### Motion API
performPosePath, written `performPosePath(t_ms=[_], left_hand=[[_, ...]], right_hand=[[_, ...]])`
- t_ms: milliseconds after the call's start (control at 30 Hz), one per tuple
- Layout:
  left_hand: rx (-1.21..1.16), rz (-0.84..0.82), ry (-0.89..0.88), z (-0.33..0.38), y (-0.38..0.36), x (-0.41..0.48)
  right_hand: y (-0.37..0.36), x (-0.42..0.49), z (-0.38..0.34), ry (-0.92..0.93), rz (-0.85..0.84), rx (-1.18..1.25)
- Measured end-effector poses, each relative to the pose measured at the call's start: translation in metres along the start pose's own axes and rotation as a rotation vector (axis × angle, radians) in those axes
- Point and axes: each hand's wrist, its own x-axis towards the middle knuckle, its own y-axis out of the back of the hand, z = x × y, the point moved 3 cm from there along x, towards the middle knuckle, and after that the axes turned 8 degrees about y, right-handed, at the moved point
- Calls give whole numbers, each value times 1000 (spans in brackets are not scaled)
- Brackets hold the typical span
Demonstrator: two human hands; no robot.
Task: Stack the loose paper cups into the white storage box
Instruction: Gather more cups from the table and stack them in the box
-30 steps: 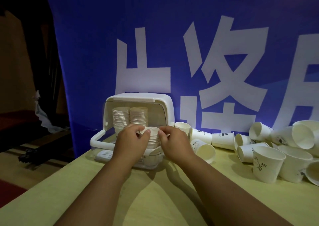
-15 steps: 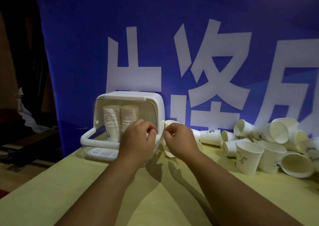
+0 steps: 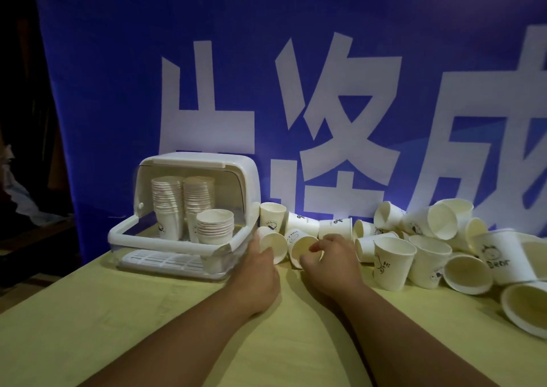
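Note:
The white storage box [image 3: 250,179] stands open at the table's left. Inside are two tall cup stacks [image 3: 183,200] at the back and a short stack [image 3: 215,226] in front. Just right of the box lie loose paper cups on their sides. My left hand [image 3: 260,268] grips one tipped cup [image 3: 275,242] beside the box's right corner. My right hand [image 3: 331,259] pinches the rim of a second tipped cup [image 3: 297,253], with fingertips at its mouth. Both arms reach in from the bottom edge.
A pile of loose paper cups [image 3: 429,227] covers the table's right side, some upright, some tipped, reaching the right edge. A blue banner [image 3: 296,90] with large white characters hangs right behind. The yellow tabletop [image 3: 177,321] stretches toward me. Dark floor lies to the left.
Both hands have left the short stack inside the box and moved right and down to the tipped cups beside it. The camera view has swung to the right.

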Motion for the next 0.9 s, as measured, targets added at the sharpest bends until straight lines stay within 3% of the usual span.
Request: performPosePath(t_ms=[167,333,500,667,900], left_hand=[[-87,-21,47,-5,3,2],[-143,17,48,0,18,-4],[-192,238,3,8,41,-10],[-169,428,-58,6,74,-18],[-535,615,-62,-30,109,-16]], right_hand=[[-9,7,4,5,-65,58],[-4,9,7,6,13,130],[7,8,2,-23,173,295],[16,9,-9,-17,207,442],[22,13,-44,54,227,615]])
